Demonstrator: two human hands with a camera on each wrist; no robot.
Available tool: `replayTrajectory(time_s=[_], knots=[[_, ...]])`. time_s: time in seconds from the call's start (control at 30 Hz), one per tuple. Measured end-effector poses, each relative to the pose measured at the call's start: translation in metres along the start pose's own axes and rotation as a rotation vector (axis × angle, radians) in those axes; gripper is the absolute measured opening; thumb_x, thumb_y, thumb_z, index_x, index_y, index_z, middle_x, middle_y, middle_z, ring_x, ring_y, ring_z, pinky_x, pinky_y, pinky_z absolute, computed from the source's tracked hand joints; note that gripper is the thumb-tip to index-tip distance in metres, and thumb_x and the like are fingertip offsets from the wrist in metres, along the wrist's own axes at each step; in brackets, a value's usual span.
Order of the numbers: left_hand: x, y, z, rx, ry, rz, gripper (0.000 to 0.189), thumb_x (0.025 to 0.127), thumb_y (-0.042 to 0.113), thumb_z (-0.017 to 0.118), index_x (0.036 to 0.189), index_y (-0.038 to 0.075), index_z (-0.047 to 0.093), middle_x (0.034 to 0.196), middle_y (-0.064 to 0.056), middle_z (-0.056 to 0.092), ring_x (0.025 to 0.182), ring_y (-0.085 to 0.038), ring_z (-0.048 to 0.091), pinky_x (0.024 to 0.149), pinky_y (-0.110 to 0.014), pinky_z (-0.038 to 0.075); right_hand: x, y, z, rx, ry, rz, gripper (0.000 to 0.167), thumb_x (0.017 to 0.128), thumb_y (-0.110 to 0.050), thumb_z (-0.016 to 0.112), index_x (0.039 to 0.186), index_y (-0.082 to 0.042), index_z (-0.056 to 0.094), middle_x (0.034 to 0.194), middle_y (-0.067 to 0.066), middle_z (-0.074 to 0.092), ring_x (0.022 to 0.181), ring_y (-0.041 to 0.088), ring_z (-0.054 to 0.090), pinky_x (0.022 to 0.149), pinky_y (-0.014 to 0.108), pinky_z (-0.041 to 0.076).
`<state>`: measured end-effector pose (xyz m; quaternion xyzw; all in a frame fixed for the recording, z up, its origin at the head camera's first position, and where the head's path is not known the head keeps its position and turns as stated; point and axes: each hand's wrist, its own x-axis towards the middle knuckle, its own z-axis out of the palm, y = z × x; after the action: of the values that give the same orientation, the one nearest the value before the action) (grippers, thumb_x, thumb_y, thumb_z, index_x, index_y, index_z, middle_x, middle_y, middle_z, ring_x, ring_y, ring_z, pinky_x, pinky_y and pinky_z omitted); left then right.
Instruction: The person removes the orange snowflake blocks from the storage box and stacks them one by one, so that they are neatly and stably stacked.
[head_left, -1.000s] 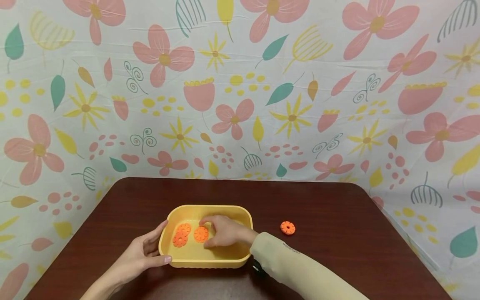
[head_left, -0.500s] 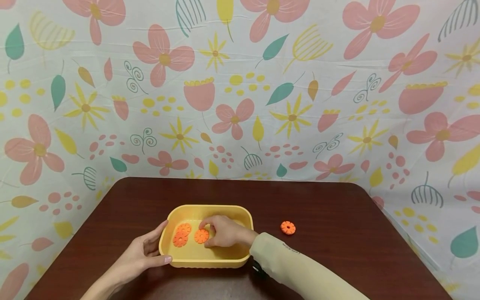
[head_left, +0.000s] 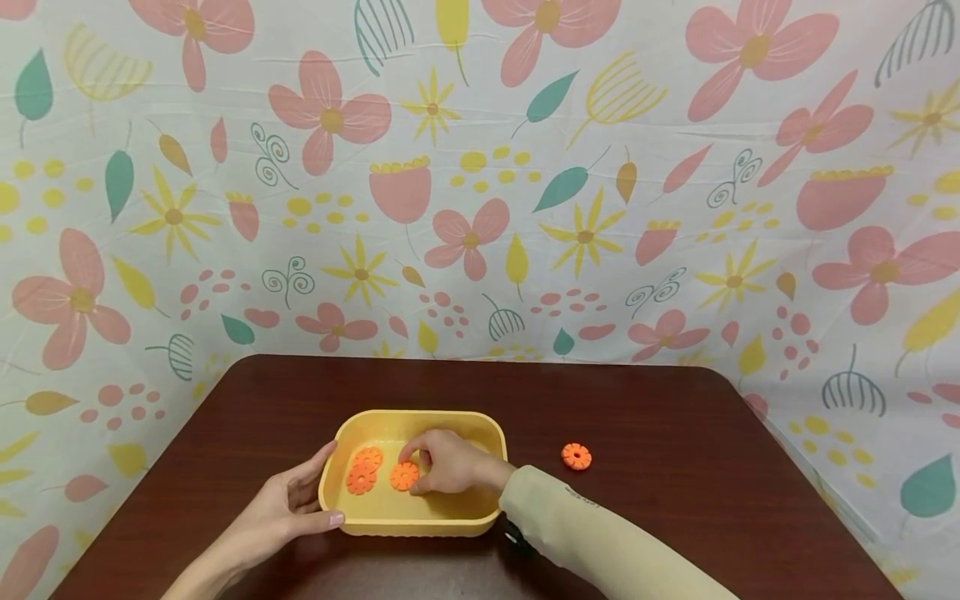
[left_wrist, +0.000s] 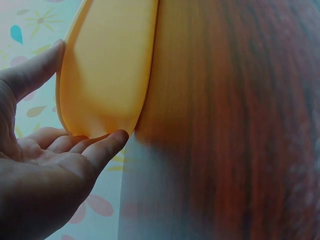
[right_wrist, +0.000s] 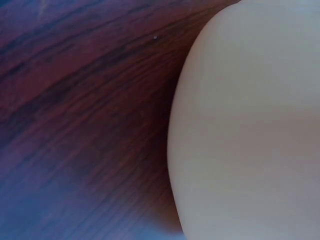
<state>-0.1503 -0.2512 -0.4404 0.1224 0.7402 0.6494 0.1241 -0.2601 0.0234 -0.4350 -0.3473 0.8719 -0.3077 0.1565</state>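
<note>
A yellow plastic tray point(head_left: 450, 527) with rounded corners rests on the dark table. My left hand point(head_left: 277, 504) grips its left end, thumb at the front corner and fingers along the far side; the left wrist view also shows this hand point(left_wrist: 55, 150) at the tray's end point(left_wrist: 110, 65). Reaching over the right rim, my right hand point(head_left: 450, 462) pinches an orange notched building disc point(head_left: 405, 477) low inside the tray, thumb and forefinger at its edge. Two similar orange discs point(head_left: 362, 478) overlap to the left. In the right wrist view, a pale sleeve point(right_wrist: 250, 120) hides that hand.
One more orange notched disc point(head_left: 576, 456) lies on the dark wood table point(head_left: 675, 483), right of the tray. A flower-printed cloth point(head_left: 465, 183) hangs behind the table. A black object shows under the right sleeve, beside the tray.
The orange disc at my right fingers has shifted slightly toward the tray's front, the forefinger following it. My left hand and the other discs have stayed in place.
</note>
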Motion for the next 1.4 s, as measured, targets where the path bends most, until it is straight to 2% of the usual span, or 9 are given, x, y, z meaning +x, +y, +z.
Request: replayTrajectory(time_s=[0.27,0.63,1.03,1.23,1.4], knots=[[0.000,0.000,0.000,0.003,-0.002,0.008,0.098,0.093,0.005,0.079,0.166,-0.004,0.014,0.170,-0.026,0.013,0.150,-0.046,0.023,0.102,-0.028,0.051,0.000,0.003,0.000,-0.005,0.045,0.003,0.038,0.079,-0.018,0.096,0.111,-0.013,0.078,0.083,-0.001,0.059,0.076,0.007,0.048,0.072,0.021,0.042],[-0.001,-0.001,0.000,0.004,0.008,0.001,0.098,0.093,0.005,0.080,0.167,-0.003,0.015,0.170,-0.027,0.014,0.150,-0.049,0.028,0.100,-0.029,0.053,0.000,0.001,0.000,0.054,0.094,0.026,0.036,0.074,-0.015,0.099,0.105,-0.012,0.080,0.093,-0.011,0.069,0.089,0.008,0.061,0.084,0.023,0.050],[0.000,-0.001,0.000,0.003,0.011,-0.009,0.100,0.093,0.006,0.081,0.167,-0.003,0.015,0.171,-0.026,0.013,0.151,-0.048,0.026,0.101,-0.030,0.053,-0.003,0.001,-0.003,0.110,0.092,-0.011,0.036,0.075,-0.007,0.096,0.107,-0.008,0.080,0.086,-0.007,0.069,0.084,0.013,0.064,0.079,0.022,0.050],[0.000,-0.001,0.001,0.003,0.009,-0.003,0.100,0.093,0.006,0.080,0.167,-0.003,0.014,0.171,-0.026,0.013,0.150,-0.048,0.027,0.101,-0.030,0.053,-0.006,0.001,-0.005,0.129,0.092,-0.025,0.036,0.074,-0.004,0.096,0.107,-0.006,0.080,0.086,-0.006,0.068,0.083,0.019,0.064,0.075,0.021,0.050],[-0.001,-0.001,0.000,0.002,0.009,0.000,0.100,0.093,0.006,0.080,0.167,-0.002,0.014,0.171,-0.026,0.012,0.150,-0.048,0.028,0.101,-0.029,0.053,-0.009,0.000,-0.008,0.143,0.095,-0.033,0.036,0.074,-0.003,0.096,0.106,-0.007,0.081,0.086,-0.002,0.068,0.072,0.012,0.055,0.067,0.021,0.047]])
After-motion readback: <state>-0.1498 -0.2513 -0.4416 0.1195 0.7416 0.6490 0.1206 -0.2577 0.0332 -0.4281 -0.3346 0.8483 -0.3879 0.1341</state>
